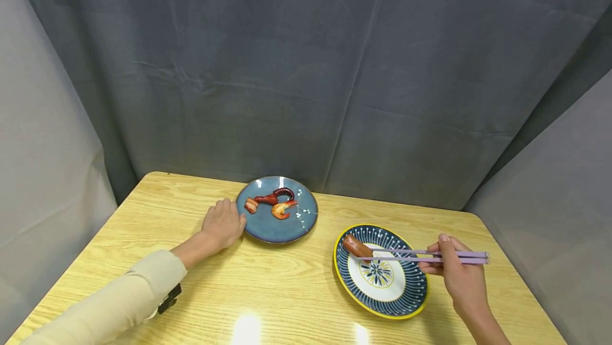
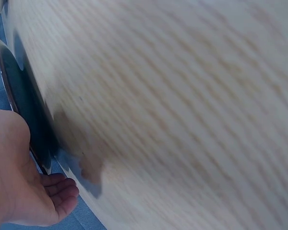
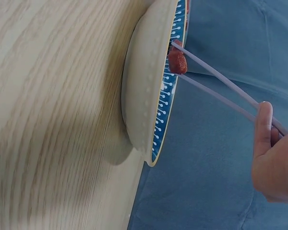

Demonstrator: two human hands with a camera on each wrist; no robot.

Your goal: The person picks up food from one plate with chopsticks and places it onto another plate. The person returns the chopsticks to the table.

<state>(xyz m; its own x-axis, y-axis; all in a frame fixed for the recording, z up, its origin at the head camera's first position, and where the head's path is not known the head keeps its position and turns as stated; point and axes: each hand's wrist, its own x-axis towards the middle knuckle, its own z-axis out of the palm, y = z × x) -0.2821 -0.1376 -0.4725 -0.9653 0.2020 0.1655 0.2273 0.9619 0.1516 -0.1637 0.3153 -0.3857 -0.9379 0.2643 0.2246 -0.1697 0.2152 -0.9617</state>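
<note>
One brown food piece (image 1: 355, 245) is between two chopsticks (image 1: 473, 261) gripped by the right hand (image 1: 460, 273), at ten o'clock on the patterned plate (image 1: 384, 293). A second, blue plate (image 1: 270, 229) lies towards ten o'clock, its nine o'clock rim held by the left hand (image 1: 222, 225). Wooden table (image 1: 296, 284) spans the gap between; past its twelve o'clock edge hangs grey curtain (image 1: 268, 79).

Table (image 1: 287, 297), wood-grain top, bearing one blue plate (image 1: 268, 229), lower centre of frame, and one yellow-rimmed plate (image 1: 394, 293), lower right.
</note>
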